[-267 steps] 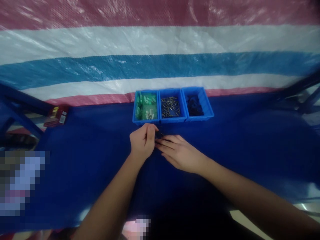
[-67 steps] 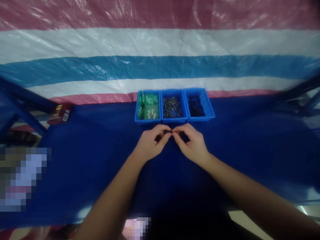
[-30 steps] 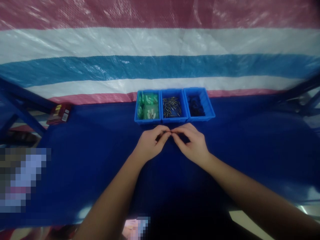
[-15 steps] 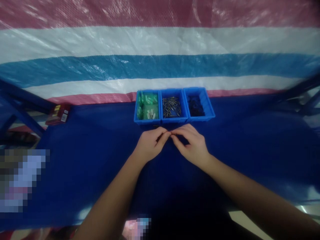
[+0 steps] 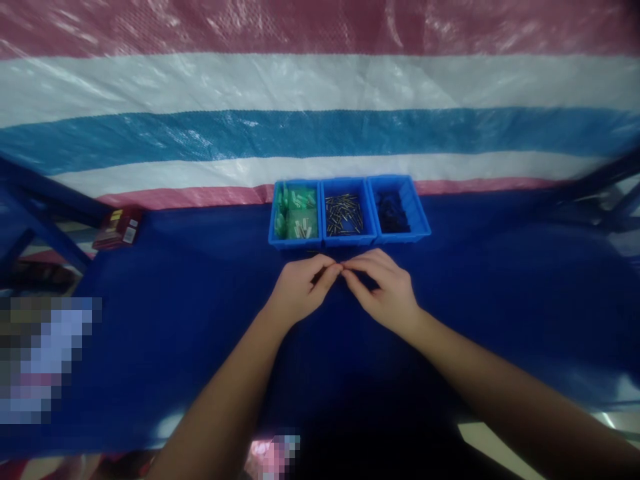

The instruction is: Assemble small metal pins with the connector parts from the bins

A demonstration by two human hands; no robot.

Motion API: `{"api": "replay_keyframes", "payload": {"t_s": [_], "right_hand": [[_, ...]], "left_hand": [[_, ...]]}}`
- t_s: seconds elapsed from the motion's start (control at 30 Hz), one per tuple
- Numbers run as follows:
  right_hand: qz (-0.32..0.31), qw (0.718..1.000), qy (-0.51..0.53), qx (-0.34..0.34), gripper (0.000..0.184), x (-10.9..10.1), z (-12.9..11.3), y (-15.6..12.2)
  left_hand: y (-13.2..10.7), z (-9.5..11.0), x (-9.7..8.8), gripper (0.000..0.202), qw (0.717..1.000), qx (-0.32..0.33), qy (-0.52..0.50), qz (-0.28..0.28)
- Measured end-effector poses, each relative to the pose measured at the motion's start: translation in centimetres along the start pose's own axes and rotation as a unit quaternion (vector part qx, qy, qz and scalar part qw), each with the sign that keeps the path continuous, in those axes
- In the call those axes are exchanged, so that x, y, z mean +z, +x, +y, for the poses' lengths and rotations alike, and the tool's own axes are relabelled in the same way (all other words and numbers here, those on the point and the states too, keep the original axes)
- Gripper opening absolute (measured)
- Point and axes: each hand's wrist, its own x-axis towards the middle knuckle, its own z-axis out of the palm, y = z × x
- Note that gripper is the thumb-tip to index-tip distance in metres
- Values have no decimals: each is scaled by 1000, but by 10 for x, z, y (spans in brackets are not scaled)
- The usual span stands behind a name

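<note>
My left hand (image 5: 303,287) and my right hand (image 5: 383,287) meet fingertip to fingertip over the blue table (image 5: 175,320). Both are closed in a pinch. Whatever lies between the fingertips is too small and hidden to name. Just beyond the hands stand three blue bins in a row. Green plastic bags with small whitish pieces (image 5: 303,227) fill the left bin (image 5: 295,241). Thin metal pins (image 5: 344,213) lie loose in the middle bin (image 5: 350,239). Dark small parts (image 5: 391,213), hard to make out, are in the right bin (image 5: 419,210).
A dark red box (image 5: 117,228) sits at the table's far left, beside a blue metal frame (image 5: 47,217). Behind the bins hangs a striped plastic sheet (image 5: 320,133). A small dark thin thing (image 5: 313,252) lies between the left hand and the bins.
</note>
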Motion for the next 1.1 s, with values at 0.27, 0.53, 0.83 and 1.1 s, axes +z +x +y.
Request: {"api": "replay_keyframes", "payload": {"t_s": [0.27, 0.53, 0.83, 1.1], "right_hand": [[17, 997, 21, 72, 10, -2, -1, 3], [4, 985, 86, 152, 5, 0, -2, 3], [-3, 980, 118, 160, 5, -1, 1, 2], [20, 974, 142, 177, 4, -1, 0, 2]], "left_hand": [[-2, 0, 6, 15, 999, 20, -32, 28], [-2, -1, 7, 12, 999, 25, -6, 44], [0, -3, 1, 27, 999, 8, 45, 0], [-2, -1, 2, 21, 1000, -12, -8, 19]]}}
